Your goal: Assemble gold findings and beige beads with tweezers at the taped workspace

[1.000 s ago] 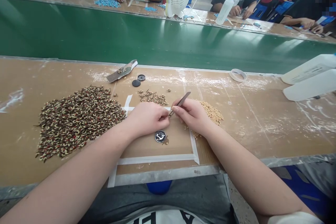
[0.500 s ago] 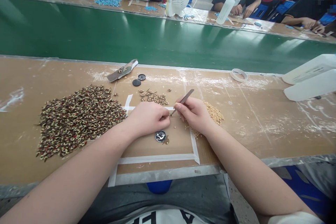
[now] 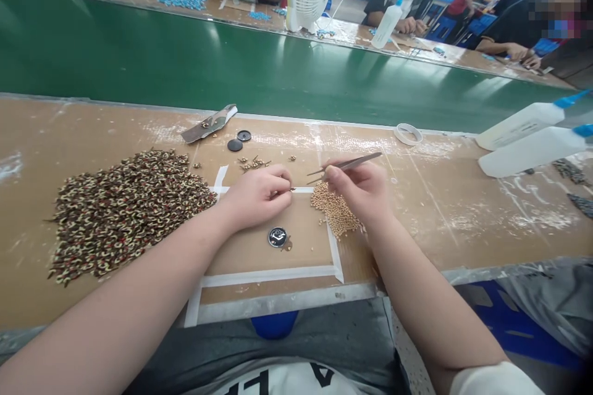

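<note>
My left hand [image 3: 257,195] rests on the brown worktable [image 3: 440,210], fingers pinched on a tiny dark part at its fingertips. My right hand [image 3: 359,188] grips metal tweezers [image 3: 345,165], tips pointing left toward the left hand, a short gap between them. Under the right hand lies a heap of small beige beads [image 3: 334,213]. A round black disc with a white mark [image 3: 277,237] lies just below the hands inside a white taped rectangle [image 3: 273,275].
A large pile of brown, cream and red small parts [image 3: 123,210] lies at left. Loose small parts [image 3: 252,163], two black discs [image 3: 239,140], a flat scoop [image 3: 208,124], a tape ring [image 3: 407,133], white squeeze bottles [image 3: 528,136] and the green conveyor [image 3: 231,68] lie beyond; other people work across.
My right hand lifted the tweezers away from the left hand's fingertips and turned them flatter; the bead heap now shows. The view shifted slightly.
</note>
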The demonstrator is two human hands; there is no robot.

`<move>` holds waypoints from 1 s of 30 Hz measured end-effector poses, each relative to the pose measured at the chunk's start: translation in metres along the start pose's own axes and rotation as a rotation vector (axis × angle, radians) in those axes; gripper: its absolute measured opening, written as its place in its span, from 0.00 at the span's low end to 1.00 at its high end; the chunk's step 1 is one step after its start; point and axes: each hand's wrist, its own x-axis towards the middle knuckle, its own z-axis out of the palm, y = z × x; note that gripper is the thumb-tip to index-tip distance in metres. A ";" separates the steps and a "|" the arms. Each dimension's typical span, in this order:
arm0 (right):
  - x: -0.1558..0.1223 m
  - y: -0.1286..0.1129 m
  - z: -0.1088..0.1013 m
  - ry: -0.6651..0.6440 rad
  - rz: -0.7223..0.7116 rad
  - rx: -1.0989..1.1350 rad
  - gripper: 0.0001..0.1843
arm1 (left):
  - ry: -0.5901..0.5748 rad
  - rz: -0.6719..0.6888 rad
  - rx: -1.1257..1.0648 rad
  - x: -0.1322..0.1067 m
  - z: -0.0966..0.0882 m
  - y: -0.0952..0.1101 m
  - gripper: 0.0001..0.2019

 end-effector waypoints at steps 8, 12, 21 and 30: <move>-0.066 -0.036 -0.015 0.046 0.160 0.074 0.07 | 0.132 -0.001 -0.173 0.000 0.005 -0.009 0.19; -0.113 -0.017 -0.009 0.114 0.346 0.099 0.11 | 0.143 0.026 -0.194 0.001 0.009 -0.012 0.20; -0.137 -0.007 0.005 -0.079 0.289 -0.182 0.10 | 0.116 -0.001 -0.178 0.001 0.016 -0.017 0.19; -0.138 -0.004 0.010 0.027 0.308 -0.121 0.16 | 0.068 0.002 -0.114 0.000 0.019 -0.016 0.18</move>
